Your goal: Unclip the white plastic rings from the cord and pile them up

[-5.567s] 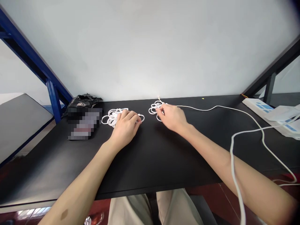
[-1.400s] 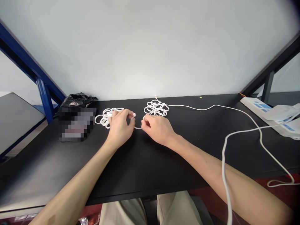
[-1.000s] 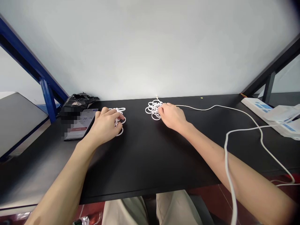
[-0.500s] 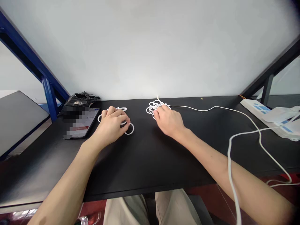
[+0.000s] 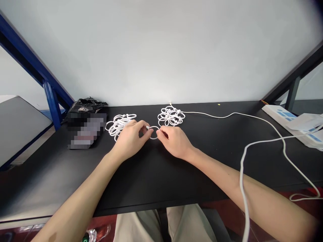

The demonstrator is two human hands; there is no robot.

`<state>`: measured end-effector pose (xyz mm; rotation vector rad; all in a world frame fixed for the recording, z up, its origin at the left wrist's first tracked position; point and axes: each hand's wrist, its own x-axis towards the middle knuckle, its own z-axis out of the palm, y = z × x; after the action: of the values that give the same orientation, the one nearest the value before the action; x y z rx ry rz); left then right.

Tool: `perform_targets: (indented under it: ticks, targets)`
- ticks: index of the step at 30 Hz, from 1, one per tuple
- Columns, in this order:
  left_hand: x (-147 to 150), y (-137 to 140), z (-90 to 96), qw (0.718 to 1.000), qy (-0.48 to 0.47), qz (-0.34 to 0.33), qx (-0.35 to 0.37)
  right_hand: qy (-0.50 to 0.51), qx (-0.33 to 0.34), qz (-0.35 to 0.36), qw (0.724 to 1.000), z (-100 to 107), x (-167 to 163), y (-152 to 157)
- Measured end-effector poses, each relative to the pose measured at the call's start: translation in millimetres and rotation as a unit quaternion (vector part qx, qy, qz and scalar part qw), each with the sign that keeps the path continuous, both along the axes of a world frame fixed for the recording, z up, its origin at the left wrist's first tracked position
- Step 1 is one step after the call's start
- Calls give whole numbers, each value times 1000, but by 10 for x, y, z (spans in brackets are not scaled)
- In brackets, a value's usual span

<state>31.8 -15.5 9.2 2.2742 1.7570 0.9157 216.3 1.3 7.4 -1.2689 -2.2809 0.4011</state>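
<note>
A black bag (image 5: 85, 105) is sitting at the far left of the black table (image 5: 161, 181), with 1 pile of white rings (image 5: 118, 123) lying just behind the left hand (image 5: 130, 141). Both hands are pinching 1 white ring (image 5: 153, 132) between them, the right hand (image 5: 174, 142) gripping its right edge. Another ring cluster (image 5: 171, 116) is lying behind, joined to a white cord (image 5: 252, 117) that is trailing off to the right.

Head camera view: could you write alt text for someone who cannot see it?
Two bare hands, left hand and right hand, pinch one white ring between them over a black table. Two piles of white rings lie behind, left pile and right pile, and a white cable trails right.
</note>
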Motion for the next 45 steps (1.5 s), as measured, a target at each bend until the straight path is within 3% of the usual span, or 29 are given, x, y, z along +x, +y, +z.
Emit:
perform_targets:
  ticks: [4, 8, 10, 13, 17, 21, 25, 29, 32, 37, 45]
  targets:
    - [32, -9, -7, 999, 25, 13, -30, -39, 35, -20, 998, -6, -5, 1]
    - [76, -12, -47, 992, 120, -22, 38, -119, 157, -11, 980, -12, -35, -22]
    - [85, -13, -56, 985, 156, -8, 73, -163, 174, 1, 971, -5, -52, -47]
    - [71, -7, -39, 986, 141, 45, 74, -176, 140, -4, 974, 27, -72, -90]
    - [34, 31, 27, 994, 25, 104, 14, -130, 92, -26, 987, 97, -95, -119]
    - [-21, 85, 61, 993, -34, 113, 3, -85, 68, -41, 993, 125, -81, -96]
    - [-171, 112, 1, 995, 66, 51, 55, -56, 24, -84, 995, 122, 69, 52]
    - [-295, 106, -87, 973, 208, 81, 64, 0, -32, -145, 989, 163, 275, 348]
    - [-259, 89, -112, 958, 264, 91, 61, 2, -65, -179, 982, 183, 335, 534]
    - [-164, 68, -118, 956, 277, 64, 71, -89, -51, -220, 970, 167, 308, 564]
    - [-165, 58, -107, 972, 229, 33, 48, -80, -53, -214, 972, 152, 298, 519]
